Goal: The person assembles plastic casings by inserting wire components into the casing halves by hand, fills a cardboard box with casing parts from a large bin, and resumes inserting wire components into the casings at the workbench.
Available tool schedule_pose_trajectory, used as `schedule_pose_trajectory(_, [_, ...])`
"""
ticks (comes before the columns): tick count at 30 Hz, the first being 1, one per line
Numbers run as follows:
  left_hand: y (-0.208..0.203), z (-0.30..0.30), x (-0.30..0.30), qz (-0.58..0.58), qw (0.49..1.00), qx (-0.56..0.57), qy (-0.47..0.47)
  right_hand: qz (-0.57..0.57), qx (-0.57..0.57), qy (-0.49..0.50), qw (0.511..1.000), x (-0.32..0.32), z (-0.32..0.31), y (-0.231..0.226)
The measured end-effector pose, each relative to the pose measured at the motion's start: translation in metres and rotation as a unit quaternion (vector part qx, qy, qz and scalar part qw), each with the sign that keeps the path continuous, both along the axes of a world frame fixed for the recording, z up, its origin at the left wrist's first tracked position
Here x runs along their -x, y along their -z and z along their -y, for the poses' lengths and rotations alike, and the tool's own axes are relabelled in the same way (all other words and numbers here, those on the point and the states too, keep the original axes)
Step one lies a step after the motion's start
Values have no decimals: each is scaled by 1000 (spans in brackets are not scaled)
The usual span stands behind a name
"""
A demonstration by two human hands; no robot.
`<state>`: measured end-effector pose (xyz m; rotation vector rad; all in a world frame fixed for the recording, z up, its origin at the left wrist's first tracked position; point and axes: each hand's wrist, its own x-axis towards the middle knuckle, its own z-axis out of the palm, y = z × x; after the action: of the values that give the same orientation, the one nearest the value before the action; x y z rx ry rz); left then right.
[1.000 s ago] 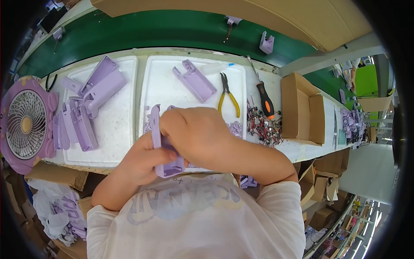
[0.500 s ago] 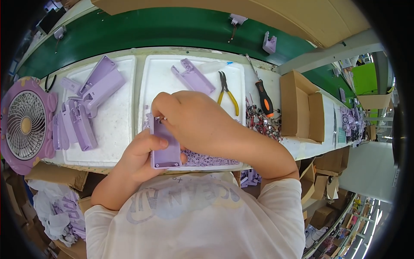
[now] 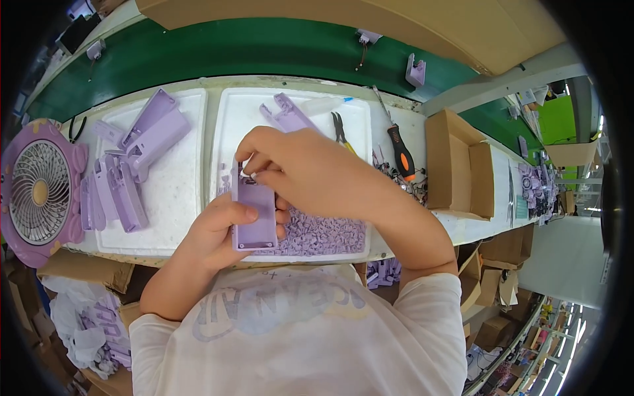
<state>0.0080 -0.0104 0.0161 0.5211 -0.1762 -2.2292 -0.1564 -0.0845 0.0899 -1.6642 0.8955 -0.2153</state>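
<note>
My left hand [image 3: 219, 228] grips a pale purple plastic housing [image 3: 255, 228], a long shallow shell with its hollow side up, thumb over one edge and fingertips round the other. At its far end my right hand [image 3: 300, 171] is bent over with fingers pinched together. Something small, dark and whitish, shows by those fingertips; what they hold I cannot make out. Below both hands lies a white tray [image 3: 228, 112] with a heap of tiny purple parts [image 3: 323, 234]. Another purple housing [image 3: 287, 112] rests at the tray's far side, near yellow-handled pliers [image 3: 341, 132] partly covered by my right hand.
On the left, a second white tray [image 3: 175, 211] carries several purple shells [image 3: 162, 138] beside a purple fan [image 3: 39, 191]. To the right are a screwdriver [image 3: 400, 148], small wired parts [image 3: 416, 188] and a cardboard box [image 3: 459, 165]. A green conveyor belt [image 3: 231, 53] runs behind.
My right hand has shifted slightly up and its fingers have opened a little at the housing's far end. More of the tiny purple parts shows; the pliers are more covered.
</note>
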Motion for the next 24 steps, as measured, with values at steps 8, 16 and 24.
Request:
schedule_pose_trajectory(8, [-15,2,10,-24,996,-43,-81,35,379,-94,920,19,-38,6])
schedule_pose_trajectory(16, [-15,49,12,620,677,381,-109,-28,483,30,875,36,57,26])
schedule_pose_trajectory(24, [-2,103,21,732,255,632,-1,-273,491,63,825,55,187,94])
